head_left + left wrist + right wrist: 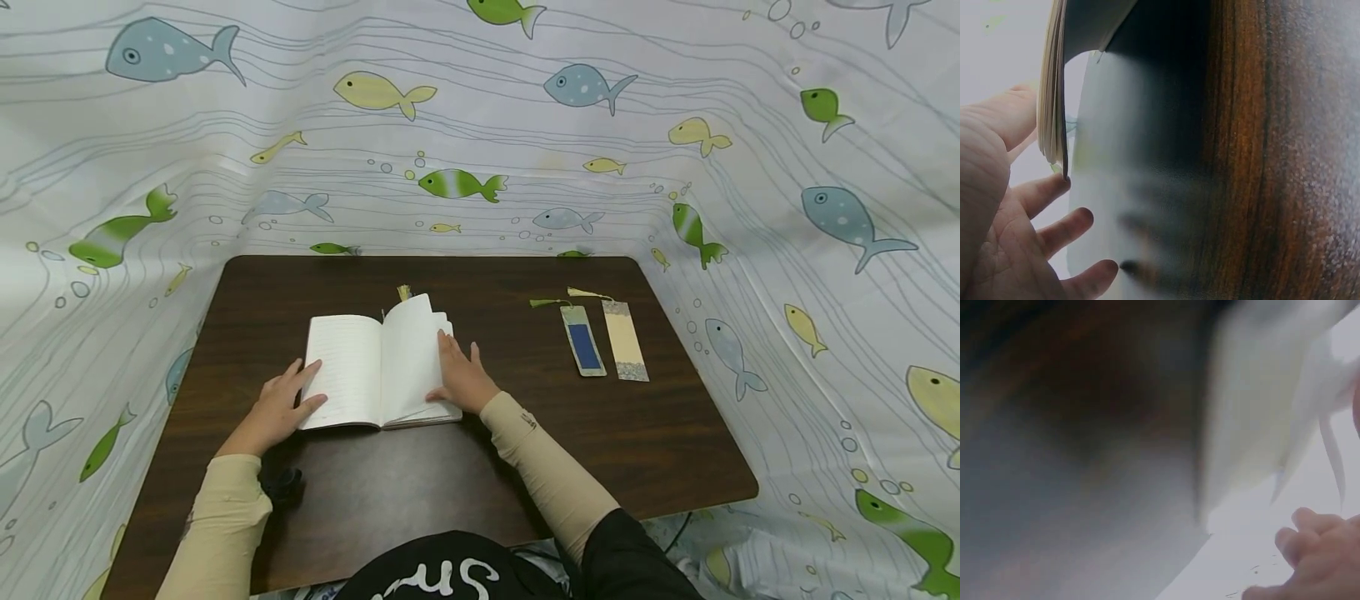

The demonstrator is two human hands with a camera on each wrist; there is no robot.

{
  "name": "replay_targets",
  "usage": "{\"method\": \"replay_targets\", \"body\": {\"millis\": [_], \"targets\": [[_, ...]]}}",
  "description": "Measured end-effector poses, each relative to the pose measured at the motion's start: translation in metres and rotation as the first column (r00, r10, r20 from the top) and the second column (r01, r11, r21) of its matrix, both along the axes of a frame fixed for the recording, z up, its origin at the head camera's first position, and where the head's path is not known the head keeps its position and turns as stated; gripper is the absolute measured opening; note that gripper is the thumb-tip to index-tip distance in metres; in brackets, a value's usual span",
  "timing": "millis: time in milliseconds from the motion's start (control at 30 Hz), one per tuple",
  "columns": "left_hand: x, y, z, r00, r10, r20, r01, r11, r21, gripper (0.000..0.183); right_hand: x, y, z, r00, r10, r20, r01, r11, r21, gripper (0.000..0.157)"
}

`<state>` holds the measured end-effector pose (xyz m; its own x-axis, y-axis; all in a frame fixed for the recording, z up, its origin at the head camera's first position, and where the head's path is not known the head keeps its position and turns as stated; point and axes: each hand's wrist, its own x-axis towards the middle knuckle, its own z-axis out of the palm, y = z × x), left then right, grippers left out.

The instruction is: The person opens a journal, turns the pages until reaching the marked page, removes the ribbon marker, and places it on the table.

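An open notebook [345,367] with white pages, the left one lined, lies on the dark table. My left hand [279,406] rests at its left edge, thumb and index finger on the page, the other fingers spread beyond the edge. In the left wrist view, page layers [1052,87] stand by the thumb. At the right edge my right hand [462,377] pinches a page [411,358], whose upper part curves up off the pages beneath. Blurred pages [1254,419] and loosely bent fingers [1316,544] appear in the right wrist view. A gold tassel [404,292] pokes out above the notebook.
Right of the notebook lie two bookmarks: a blue-centred one [583,342] with a green tassel and a cream one [623,337] with a pale tassel. The brown table [510,292] has a fish-print curtain [480,125] around its back and sides.
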<state>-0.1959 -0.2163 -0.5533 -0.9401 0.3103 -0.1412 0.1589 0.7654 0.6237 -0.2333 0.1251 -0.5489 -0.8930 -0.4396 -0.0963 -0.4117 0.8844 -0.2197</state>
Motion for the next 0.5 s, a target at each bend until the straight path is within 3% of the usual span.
{"method": "replay_targets", "body": {"millis": [167,300,367,500], "targets": [[0.000,-0.001,0.000,1.000,0.004,0.008,-0.004,1.000,0.012,0.074,-0.002,-0.011,0.016,0.989,0.073,0.131,-0.040,0.970,-0.242,0.110],[0.000,-0.001,0.002,1.000,0.000,0.014,-0.001,1.000,0.016,0.072,0.001,-0.022,0.017,0.978,0.139,0.159,-0.058,0.901,-0.431,0.103],[0.001,0.000,0.003,1.000,0.002,0.017,-0.003,1.000,0.028,0.069,0.003,-0.027,0.016,0.966,0.176,0.189,-0.044,0.833,-0.551,0.100],[0.002,0.000,0.005,0.999,0.019,0.039,-0.021,0.998,0.066,0.064,0.010,-0.037,0.013,0.903,0.325,0.281,0.013,0.634,-0.773,0.100]]}}
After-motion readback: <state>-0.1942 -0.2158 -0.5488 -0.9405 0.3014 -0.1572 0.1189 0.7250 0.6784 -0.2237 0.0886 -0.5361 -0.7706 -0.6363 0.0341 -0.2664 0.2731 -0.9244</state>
